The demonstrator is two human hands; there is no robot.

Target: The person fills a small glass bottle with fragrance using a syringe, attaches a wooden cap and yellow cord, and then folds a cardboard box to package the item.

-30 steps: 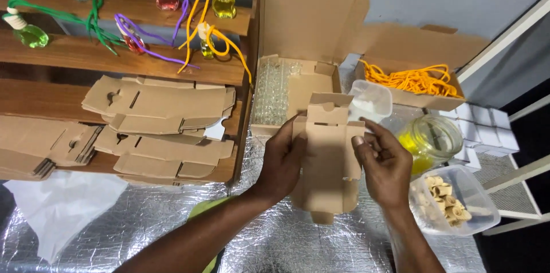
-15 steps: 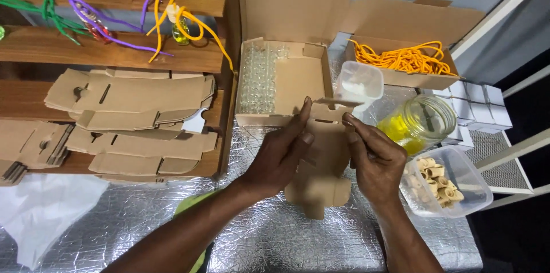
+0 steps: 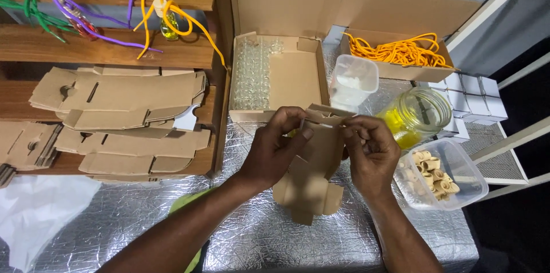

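Observation:
Both of my hands hold a small brown cardboard box blank [image 3: 312, 175] above the silver foil table [image 3: 269, 238]. My left hand [image 3: 278, 147] grips its left side near the top, thumb across the front. On the right side, my right hand [image 3: 369, 155] pinches the top flap, which is bent over. The blank's lower flaps hang open toward me.
An open carton [image 3: 298, 81] with small glass bottles sits just beyond my hands. A box of orange cords [image 3: 401, 49], a clear tub [image 3: 352, 81], a jar of yellow liquid [image 3: 418, 115] and a tub of corks [image 3: 438, 173] lie right. Flat blanks [image 3: 126, 112] are stacked left.
The view has tilted so the table items sit higher in frame. My hands have drawn closer together at the blank's top, and the top flap has folded further over.

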